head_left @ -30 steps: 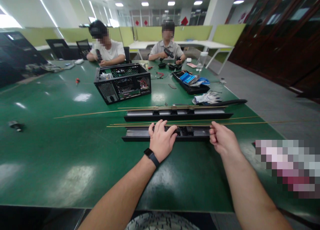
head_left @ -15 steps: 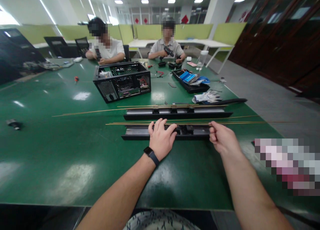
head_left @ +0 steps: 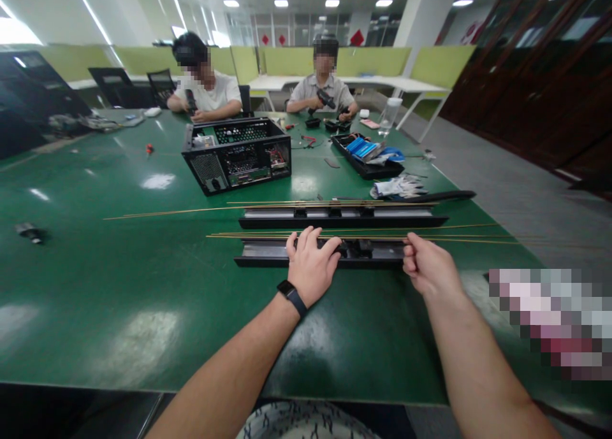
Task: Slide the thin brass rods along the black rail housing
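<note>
My left hand lies over the near black metal rail with its fingers spread, covering part of the rail and of the black blocks in its channel. Several thin brass-coloured rods run along this rail's far side and reach past both its ends. At the rail's right end my right hand is closed, thumb and forefinger pinching one of these rods. Just beyond lies a similar far rail with black blocks in it and more thin rods along it.
Farther back on the green table are an open computer case, a black tray with blue items, and white gloves. A dark fitting lies at left. Two people sit across the table, one holding a power drill.
My hands keep nearly the same places and grip. The right-hand ends of the near rods have spread apart slightly, one now pointing lower. The whole view has shifted a little.
</note>
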The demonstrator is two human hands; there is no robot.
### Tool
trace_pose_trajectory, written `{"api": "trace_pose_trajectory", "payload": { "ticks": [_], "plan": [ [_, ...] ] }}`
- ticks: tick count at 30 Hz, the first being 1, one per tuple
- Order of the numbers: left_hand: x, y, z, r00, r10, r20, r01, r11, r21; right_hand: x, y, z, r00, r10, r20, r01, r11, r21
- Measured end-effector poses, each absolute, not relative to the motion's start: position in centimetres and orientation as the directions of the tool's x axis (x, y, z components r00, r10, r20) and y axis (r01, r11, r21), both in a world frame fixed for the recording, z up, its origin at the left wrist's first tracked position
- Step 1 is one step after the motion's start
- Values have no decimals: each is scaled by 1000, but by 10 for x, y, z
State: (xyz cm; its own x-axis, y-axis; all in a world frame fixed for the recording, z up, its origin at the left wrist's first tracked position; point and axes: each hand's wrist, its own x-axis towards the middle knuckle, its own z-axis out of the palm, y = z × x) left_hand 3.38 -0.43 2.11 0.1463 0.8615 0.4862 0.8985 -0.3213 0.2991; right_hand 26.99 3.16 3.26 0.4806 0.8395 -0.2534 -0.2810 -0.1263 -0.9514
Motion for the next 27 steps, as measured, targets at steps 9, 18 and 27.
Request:
{"api": "trace_pose_trajectory", "payload": {
  "ticks": [9,18,27],
  "plan": [
    [34,-4,21,152,862,484,900,-323,293,268,31,34,499,831,-245,-263,-124,-957],
    [34,-4,21,149,860,487,902,-320,291,269,33,33,483,838,-254,-271,-133,-953],
    [35,-4,21,135,861,491,899,-315,305,269,31,35,460,846,-268,-288,-143,-947]
  ]
}}
